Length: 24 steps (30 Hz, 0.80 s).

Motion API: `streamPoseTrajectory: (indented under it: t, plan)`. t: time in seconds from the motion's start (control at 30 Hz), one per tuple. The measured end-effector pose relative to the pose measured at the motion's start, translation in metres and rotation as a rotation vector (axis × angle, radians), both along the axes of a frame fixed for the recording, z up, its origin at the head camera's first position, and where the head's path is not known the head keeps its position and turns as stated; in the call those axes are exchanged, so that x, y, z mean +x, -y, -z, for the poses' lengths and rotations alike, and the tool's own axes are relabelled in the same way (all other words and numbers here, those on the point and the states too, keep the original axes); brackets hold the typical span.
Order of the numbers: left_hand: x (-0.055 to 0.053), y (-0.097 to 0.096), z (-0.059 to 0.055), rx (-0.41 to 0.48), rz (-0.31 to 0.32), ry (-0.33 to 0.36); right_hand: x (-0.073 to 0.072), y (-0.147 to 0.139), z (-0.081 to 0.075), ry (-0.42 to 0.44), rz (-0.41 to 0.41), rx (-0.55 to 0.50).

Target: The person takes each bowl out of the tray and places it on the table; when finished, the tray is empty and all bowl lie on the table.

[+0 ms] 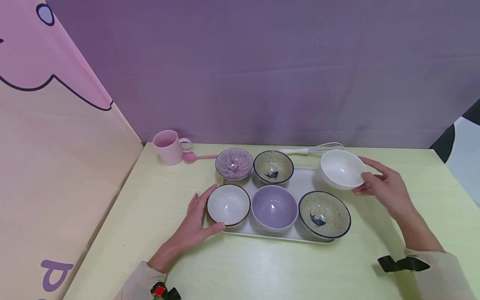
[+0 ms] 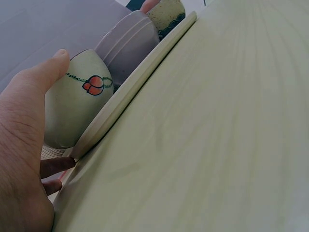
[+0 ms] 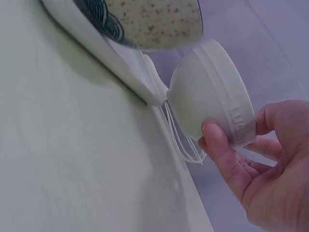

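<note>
My right hand (image 1: 390,189) grips a plain white bowl (image 1: 342,168) by its right side, raised over the tray's right end and slightly tilted. In the right wrist view, the thumb presses the outside of this bowl (image 3: 212,92), which has raised lettering. My left hand (image 1: 195,223) wraps the left side of a dark-rimmed white bowl (image 1: 228,204), thumb at its near rim. A red flower design shows on that bowl (image 2: 79,101) in the left wrist view. Beside it on the white tray (image 1: 262,236) sit a purple bowl (image 1: 275,207) and a speckled fish bowl (image 1: 324,214).
Behind them stand a purple-striped bowl (image 1: 234,163) and another speckled bowl (image 1: 273,166). A pink mug (image 1: 169,148), a pink spoon (image 1: 190,157) and a white whisk (image 1: 324,148) lie along the table's back. A purple cloth wall (image 1: 270,83) rises behind the table.
</note>
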<state>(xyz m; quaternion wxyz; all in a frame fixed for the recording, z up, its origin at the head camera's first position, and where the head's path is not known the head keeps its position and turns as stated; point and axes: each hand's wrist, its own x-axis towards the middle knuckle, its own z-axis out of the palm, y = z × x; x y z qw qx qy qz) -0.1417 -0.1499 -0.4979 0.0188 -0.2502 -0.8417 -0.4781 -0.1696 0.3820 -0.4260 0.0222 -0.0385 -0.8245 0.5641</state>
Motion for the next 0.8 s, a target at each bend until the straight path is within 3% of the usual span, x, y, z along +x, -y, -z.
streamPoseTrajectory:
  t: [0.33, 0.73, 0.8]
  plan:
    - [0.000, 0.001, 0.002, 0.006, 0.006, -0.012, 0.012, -0.027, 0.008, -0.005, 0.020, -0.100]
    - [-0.001, 0.001, 0.004, 0.014, 0.014, -0.032, 0.019, -0.054, 0.006, 0.076, 0.134, -0.019]
    - [-0.001, 0.002, 0.005, 0.013, 0.012, -0.036, 0.018, -0.059, 0.008, 0.092, 0.151, -0.059]
